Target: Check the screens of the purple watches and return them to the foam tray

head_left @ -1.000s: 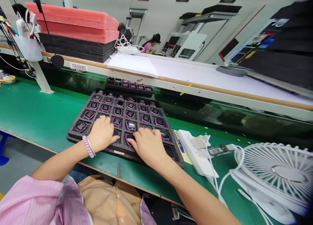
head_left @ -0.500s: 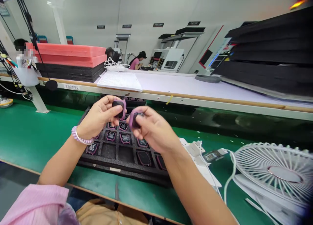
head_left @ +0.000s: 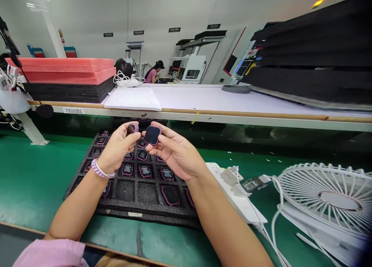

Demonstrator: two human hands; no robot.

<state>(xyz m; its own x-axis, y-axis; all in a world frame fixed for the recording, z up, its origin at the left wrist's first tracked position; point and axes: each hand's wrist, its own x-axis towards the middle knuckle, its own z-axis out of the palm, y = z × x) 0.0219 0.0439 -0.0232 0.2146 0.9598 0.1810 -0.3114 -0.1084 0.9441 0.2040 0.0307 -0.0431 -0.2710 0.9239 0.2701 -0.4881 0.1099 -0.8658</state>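
My left hand [head_left: 116,149] is closed on a small purple-edged watch body [head_left: 132,128], held above the tray. Beside it my right hand [head_left: 174,152] pinches a second purple watch body [head_left: 152,135] with its dark square screen turned toward me. The two pieces are a few centimetres apart. Below both hands lies a black foam tray [head_left: 145,212] on the green mat, with several more purple watch bodies in its pockets. Two pockets in its front row are vacant.
A white power strip [head_left: 232,197] with plugs and cables lies right of the tray. A white desk fan [head_left: 328,201] stands at the right. Behind runs a white shelf [head_left: 232,104] bearing pink foam sheets [head_left: 64,69] and black foam stacks [head_left: 314,73]. A person sits far back.
Both hands lifted a watch body each out of the tray's front row, raised them, and the right one has now been turned screen-up. The camera tilted upward.
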